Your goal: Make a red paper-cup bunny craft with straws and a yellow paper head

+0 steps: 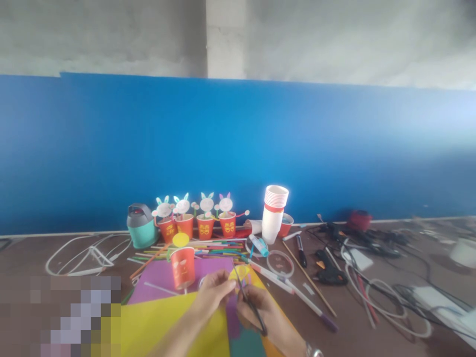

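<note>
My left hand [213,290] pinches a small piece of yellow paper [235,273] between thumb and fingers. In my right hand [266,315] is a pair of scissors [257,316] with dark handles, its blades beside the yellow paper. Whether the blades touch the paper I cannot tell. Below the hands lie coloured sheets: a yellow sheet [174,325], a purple sheet [156,280] and a dark green sheet [247,344]. A red paper cup [183,267] with a yellow disc [181,240] above its rim stands to the left of my hands.
Several red cups with rabbit heads [206,225] line the back by the blue partition [238,144]. Near them are a teal container [142,230], stacked white cups [272,223] and coloured sticks. Tape [292,267], a glue gun [329,270] and tangled cables lie rightward. The lower left is pixelated.
</note>
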`<action>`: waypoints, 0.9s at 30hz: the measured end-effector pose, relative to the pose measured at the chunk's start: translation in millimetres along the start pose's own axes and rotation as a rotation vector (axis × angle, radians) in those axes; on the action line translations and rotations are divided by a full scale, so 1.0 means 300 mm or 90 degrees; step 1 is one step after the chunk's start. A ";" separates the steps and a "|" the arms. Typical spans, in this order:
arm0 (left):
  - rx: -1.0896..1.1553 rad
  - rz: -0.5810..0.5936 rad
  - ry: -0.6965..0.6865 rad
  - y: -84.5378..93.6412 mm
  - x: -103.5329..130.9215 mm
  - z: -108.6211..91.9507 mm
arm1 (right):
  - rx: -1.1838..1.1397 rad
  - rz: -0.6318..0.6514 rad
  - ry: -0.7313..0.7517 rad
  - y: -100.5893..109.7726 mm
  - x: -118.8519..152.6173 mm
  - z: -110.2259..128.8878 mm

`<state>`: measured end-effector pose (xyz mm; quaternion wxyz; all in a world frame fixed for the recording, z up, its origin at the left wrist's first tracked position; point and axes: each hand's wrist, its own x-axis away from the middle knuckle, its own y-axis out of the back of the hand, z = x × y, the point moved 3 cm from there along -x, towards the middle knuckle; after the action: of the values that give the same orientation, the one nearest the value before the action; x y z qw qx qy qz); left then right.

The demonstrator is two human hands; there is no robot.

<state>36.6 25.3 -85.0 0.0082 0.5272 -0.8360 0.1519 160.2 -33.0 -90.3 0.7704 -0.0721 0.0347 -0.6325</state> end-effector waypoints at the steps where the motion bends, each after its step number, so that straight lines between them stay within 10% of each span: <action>1: 0.000 0.002 0.001 0.000 0.002 -0.002 | -0.012 -0.003 0.000 0.001 -0.001 -0.003; 27: 0.000 0.005 -0.002 0.005 0.011 -0.021 | -0.030 0.009 -0.002 0.006 0.012 0.023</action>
<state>32.7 24.6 -78.7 0.0060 0.5240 -0.8382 0.1512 163.5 -35.8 -83.6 0.7729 -0.0911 0.0491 -0.6261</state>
